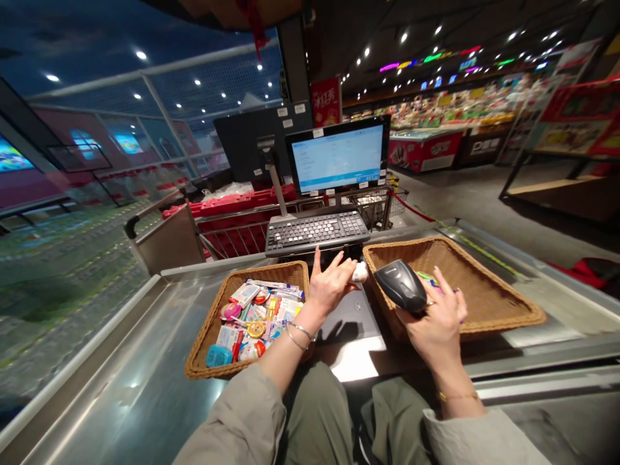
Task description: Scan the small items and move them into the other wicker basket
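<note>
My left hand (330, 284) reaches over the counter between two wicker baskets, its fingertips closed on a small white item (359, 272) whose kind I cannot make out. In my right hand (438, 320) is a black barcode scanner (401, 284), its head tilted toward the white item. Something green and purple (428, 279) shows behind the scanner; whether it lies in the basket or in my fingers I cannot tell. The left wicker basket (199, 345) holds many small packaged goods, among them a teal case (219, 356) and a yellow round piece (256, 329). The right wicker basket (504, 303) stands under my right hand.
A black keyboard (317, 231) sits beyond the baskets, below a lit monitor (339, 157). Behind them stand a second dark screen (242, 145) and a shopping cart (237, 232). The metal counter (130, 368) has raised edges on the left.
</note>
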A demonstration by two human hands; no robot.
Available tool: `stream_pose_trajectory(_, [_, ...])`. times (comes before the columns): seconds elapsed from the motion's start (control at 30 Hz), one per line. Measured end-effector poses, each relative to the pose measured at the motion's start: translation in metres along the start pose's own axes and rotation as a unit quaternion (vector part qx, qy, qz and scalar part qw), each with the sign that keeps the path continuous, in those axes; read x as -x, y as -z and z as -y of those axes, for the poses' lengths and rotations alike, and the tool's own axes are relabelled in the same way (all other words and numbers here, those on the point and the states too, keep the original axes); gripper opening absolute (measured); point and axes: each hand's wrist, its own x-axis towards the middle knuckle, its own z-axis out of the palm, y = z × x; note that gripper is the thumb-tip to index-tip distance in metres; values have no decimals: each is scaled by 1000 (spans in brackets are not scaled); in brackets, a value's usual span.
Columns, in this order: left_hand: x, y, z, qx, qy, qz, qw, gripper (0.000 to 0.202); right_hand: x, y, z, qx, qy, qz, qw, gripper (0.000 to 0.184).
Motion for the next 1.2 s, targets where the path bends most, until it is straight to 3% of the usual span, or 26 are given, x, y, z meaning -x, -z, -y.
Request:
stream_pose_trajectory(0.33, [-26,-17,-30,30,-53,-17,998,41,2,25,-32,24,-96,-56,993,41])
stream_pose_trajectory(0.43, [-32,-25,-38,30,-63,1,998,38,3,32,-38,29,-114,-65,991,40])
stream_pose_trajectory(0.7, [-46,-42,-66,-30,7,84,996,53,5,41,-44,44,-122,-89,987,33])
stream_pose_trajectory(0.9, [-37,-39,-61,-32,22,117,992,54,6,38,-48,61,-137,-97,984,35])
stream_pose_trajectory(1.2, [-11,-23,-52,-5,46,87,995,54,4,24,-31,26,-128,-64,989,36])
